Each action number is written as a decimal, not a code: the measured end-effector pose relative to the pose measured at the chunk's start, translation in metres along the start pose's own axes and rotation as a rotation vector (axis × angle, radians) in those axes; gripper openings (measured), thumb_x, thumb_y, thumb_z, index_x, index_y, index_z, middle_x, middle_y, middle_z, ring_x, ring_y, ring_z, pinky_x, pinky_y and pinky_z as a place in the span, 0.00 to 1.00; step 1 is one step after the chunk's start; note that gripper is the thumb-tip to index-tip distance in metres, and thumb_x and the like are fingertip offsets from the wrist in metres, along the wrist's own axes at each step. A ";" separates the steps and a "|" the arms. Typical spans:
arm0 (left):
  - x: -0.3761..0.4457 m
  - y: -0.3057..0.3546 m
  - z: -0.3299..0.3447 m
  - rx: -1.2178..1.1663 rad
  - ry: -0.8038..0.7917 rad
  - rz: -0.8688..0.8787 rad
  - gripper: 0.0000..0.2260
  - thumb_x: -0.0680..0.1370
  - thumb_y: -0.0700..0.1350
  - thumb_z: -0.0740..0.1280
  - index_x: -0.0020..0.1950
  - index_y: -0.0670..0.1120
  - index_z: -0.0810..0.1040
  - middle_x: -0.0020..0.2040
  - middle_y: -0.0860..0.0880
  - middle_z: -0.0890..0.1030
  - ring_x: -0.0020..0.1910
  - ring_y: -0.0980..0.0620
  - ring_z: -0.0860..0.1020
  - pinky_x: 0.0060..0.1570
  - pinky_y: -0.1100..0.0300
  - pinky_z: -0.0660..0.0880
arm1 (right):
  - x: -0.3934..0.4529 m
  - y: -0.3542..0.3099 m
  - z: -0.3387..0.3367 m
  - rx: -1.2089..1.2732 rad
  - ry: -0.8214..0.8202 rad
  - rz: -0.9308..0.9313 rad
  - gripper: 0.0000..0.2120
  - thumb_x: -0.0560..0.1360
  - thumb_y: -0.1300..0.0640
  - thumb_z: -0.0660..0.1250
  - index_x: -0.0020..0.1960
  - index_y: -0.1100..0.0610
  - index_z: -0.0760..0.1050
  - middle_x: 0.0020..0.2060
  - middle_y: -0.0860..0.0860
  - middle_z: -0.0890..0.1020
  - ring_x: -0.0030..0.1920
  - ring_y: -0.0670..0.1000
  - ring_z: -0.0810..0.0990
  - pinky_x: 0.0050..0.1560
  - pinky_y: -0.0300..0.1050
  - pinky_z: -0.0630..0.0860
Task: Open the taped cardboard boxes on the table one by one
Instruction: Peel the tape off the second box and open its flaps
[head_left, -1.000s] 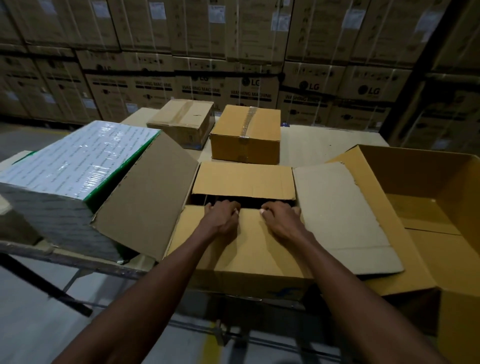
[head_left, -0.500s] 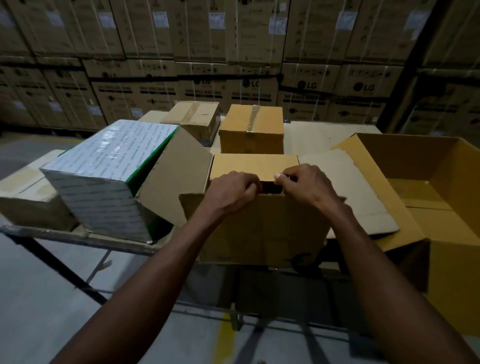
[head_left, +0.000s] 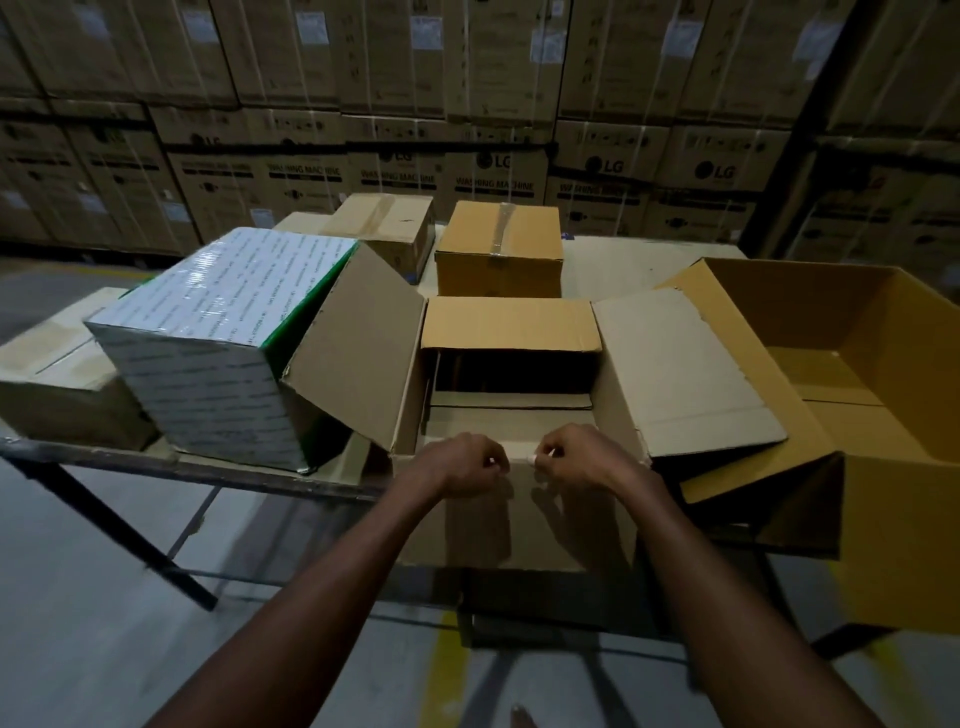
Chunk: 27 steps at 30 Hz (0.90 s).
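A brown cardboard box (head_left: 514, 519) stands open at the table's near edge, its side flaps spread left and right and its far flap (head_left: 509, 322) leaning inward over a dark inside. The near flap is folded down toward me. My left hand (head_left: 460, 465) and my right hand (head_left: 582, 457) both grip that near flap at its fold, fingers curled over the edge, a small gap between them. Behind stand two taped boxes: a yellowish one (head_left: 498, 254) with clear tape along its top, and a paler one (head_left: 387, 226) to its left.
A white, plastic-wrapped box with a green edge (head_left: 218, 343) sits left, against the open left flap. A low taped box (head_left: 52, 384) lies at far left. A large open box (head_left: 852, 364) fills the right side. Stacked cartons form the back wall. The table (head_left: 639, 265) has dark metal legs.
Both hands took the near flap from lying flat on top, lifted it upright, then folded it down and outward toward me. The box's inside now shows.
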<state>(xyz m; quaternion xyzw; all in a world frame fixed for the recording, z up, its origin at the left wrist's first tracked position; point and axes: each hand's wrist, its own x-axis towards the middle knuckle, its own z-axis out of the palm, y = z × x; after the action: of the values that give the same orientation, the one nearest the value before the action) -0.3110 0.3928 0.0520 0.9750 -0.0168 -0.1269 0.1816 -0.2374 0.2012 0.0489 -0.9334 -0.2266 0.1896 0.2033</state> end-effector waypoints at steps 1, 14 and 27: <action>0.005 -0.004 0.002 -0.010 0.006 0.001 0.13 0.81 0.50 0.63 0.63 0.54 0.80 0.59 0.51 0.81 0.48 0.55 0.76 0.36 0.62 0.68 | 0.005 0.003 0.002 0.009 0.012 0.004 0.10 0.80 0.44 0.68 0.54 0.48 0.83 0.44 0.46 0.87 0.42 0.44 0.85 0.53 0.54 0.83; 0.145 -0.038 -0.001 -0.181 0.177 -0.062 0.15 0.82 0.47 0.62 0.67 0.50 0.78 0.64 0.48 0.81 0.59 0.48 0.80 0.57 0.49 0.79 | 0.141 0.032 -0.010 0.047 0.091 0.021 0.28 0.79 0.45 0.69 0.77 0.49 0.68 0.72 0.52 0.75 0.67 0.55 0.77 0.63 0.52 0.77; 0.234 -0.081 -0.012 -0.075 0.202 -0.242 0.34 0.80 0.46 0.63 0.83 0.47 0.52 0.82 0.46 0.55 0.80 0.44 0.54 0.77 0.42 0.55 | 0.231 0.070 -0.019 -0.048 0.090 0.012 0.37 0.82 0.52 0.66 0.84 0.47 0.50 0.84 0.52 0.51 0.80 0.61 0.57 0.78 0.62 0.58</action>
<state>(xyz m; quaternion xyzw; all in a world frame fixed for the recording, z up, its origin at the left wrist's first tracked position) -0.0829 0.4542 -0.0223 0.9703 0.1236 -0.0499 0.2019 -0.0140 0.2541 -0.0286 -0.9470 -0.2161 0.1430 0.1896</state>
